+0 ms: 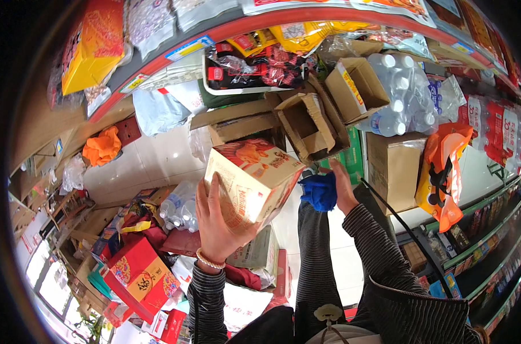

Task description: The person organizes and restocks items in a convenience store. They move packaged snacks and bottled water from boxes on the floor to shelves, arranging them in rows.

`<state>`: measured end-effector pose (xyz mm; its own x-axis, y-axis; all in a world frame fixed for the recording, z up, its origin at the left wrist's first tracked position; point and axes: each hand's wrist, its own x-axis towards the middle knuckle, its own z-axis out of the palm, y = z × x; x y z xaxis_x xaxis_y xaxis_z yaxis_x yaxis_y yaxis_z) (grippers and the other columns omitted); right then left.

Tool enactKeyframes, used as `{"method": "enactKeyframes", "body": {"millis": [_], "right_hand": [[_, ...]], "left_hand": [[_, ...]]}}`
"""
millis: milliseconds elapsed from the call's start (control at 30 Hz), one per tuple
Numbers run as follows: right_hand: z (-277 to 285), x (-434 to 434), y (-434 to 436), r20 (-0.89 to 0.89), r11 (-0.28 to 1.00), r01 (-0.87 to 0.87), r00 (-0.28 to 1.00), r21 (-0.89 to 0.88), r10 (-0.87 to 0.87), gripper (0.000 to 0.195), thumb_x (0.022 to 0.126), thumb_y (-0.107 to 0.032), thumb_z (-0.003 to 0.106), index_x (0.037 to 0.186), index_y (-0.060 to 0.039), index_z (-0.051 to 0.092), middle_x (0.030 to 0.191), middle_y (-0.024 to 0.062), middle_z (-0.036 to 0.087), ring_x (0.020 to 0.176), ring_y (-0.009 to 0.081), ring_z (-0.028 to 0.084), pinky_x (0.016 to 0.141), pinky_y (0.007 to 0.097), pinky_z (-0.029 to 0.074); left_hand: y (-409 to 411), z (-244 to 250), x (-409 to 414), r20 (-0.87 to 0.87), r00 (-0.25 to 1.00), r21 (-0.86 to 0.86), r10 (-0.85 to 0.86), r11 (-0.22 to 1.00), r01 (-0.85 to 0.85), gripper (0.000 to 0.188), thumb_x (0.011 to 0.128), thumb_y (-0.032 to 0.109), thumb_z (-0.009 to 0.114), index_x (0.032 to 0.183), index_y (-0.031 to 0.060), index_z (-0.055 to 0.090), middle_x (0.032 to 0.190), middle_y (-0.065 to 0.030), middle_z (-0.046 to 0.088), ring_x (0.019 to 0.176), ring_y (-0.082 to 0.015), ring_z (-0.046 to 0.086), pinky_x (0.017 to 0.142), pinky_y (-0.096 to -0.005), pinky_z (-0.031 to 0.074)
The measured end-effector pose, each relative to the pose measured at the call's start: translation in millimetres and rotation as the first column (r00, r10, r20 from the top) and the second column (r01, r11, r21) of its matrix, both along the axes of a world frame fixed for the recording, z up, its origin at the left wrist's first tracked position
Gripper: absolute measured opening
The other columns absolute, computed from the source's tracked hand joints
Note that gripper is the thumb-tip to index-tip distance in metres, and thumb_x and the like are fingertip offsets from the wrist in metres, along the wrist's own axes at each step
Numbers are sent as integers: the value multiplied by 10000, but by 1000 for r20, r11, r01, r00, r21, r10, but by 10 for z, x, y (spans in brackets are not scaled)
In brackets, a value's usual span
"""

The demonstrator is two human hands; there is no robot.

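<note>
My left hand (224,225) grips a cream printed cardboard box (247,193) with a red food picture on top, holding it tilted before me. A bracelet of pale beads (210,260) circles that wrist. To the right, my right hand (344,189) holds a crumpled blue cloth (319,191) at its thumb side; its other fingers are mostly hidden. Just beyond the cloth stands a narrow open cardboard carton (301,122) with torn flaps. Another open carton (357,88) is behind it, beside shrink-wrapped water bottles (400,94).
A shelf with a red front edge (260,19) arches across the top, with packaged goods on it. A closed brown carton (393,167) and an orange bag (443,176) lie to the right. Red gift boxes (142,279) crowd the lower left. Green-edged racks (479,241) stand at lower right.
</note>
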<state>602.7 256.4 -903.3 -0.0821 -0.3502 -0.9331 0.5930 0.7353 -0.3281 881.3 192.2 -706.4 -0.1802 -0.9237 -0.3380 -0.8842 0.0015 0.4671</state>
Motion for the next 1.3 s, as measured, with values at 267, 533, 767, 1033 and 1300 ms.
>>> {"method": "enactKeyframes", "body": {"millis": [267,533,767,1033,1300], "right_hand": [[-318,168,-354,-363,986,-109,930,-125,57,583,881,-358,496,1278,68,454,1190,177,571,1115,259,515,980,328,368],[-392,565,-406,-70,964,169,980,-207,-187,608,857,-338,488,1257,115,417,1258,216,510,1148,286,469,1011,335,327],[-66,215,-242,280,957,277,929,-92,-242,423,880,-363,623,1189,-93,519,1131,73,582,973,211,604,837,359,524],[86,-208,5,184,995,62,982,-72,-48,801,817,-518,678,1367,-14,387,1159,89,551,1102,196,505,944,338,426],[1192,-280,33,-211,826,-341,939,-448,273,694,889,-318,662,1440,-63,326,1225,110,527,1139,185,488,976,308,384]], "left_hand": [[-207,-120,65,-159,985,62,73,996,-64,1119,568,283,834,1471,62,211,1415,-278,284,1316,-429,302,1070,-488,306],[-195,-121,72,-220,963,145,159,981,-129,1098,555,152,798,1468,26,202,1436,-195,303,1329,-347,312,1102,-440,262],[-80,29,30,-312,921,162,234,968,-191,1101,605,214,789,1482,10,156,1430,-169,313,1296,-270,351,1073,-402,310],[-17,366,-189,-432,844,132,319,948,-291,1166,661,358,823,1504,52,76,1443,-147,255,1271,-265,376,1022,-406,392],[249,912,-173,204,967,-195,-151,962,191,1177,603,375,824,1493,25,139,1486,-254,203,1374,-416,239,1079,-535,283]]}}
